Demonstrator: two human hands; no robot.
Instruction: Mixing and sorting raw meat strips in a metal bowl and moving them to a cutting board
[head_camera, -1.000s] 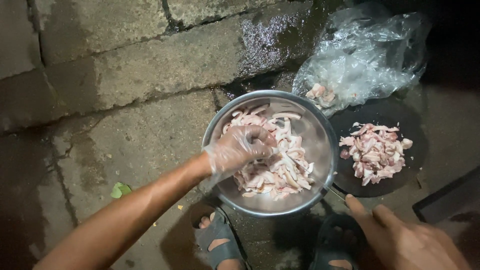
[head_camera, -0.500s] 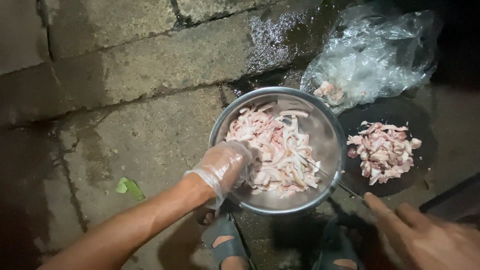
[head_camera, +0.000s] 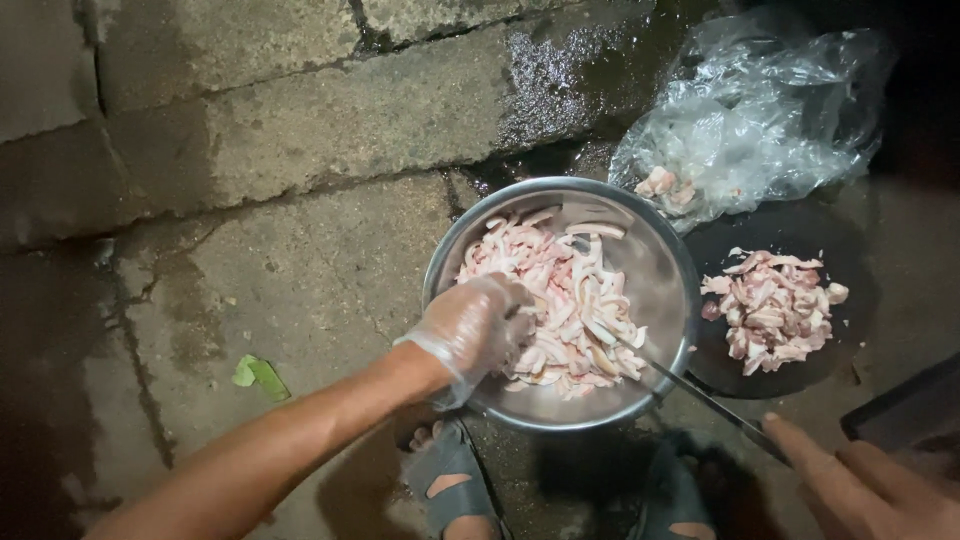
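While the camera looks straight down:
Left hand (head_camera: 468, 332): in a clear plastic glove, fingers curled into the raw meat strips (head_camera: 560, 295) at the near-left rim.
Right hand (head_camera: 868, 482): closed around a knife (head_camera: 690, 388) whose blade crosses the near-right rim.
Metal bowl (head_camera: 655, 262): on wet concrete, touching the dark round board (head_camera: 790, 385) on its right.
Board edge: cut meat pile (head_camera: 772, 308) sits mid-board.
Open room: bare concrete left of the bowl; plastic bag (head_camera: 760, 120) crowds the far right.

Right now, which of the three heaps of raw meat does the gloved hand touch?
The heap in the metal bowl. The left hand lies in it; the heaps on the dark board and in the plastic bag lie untouched.
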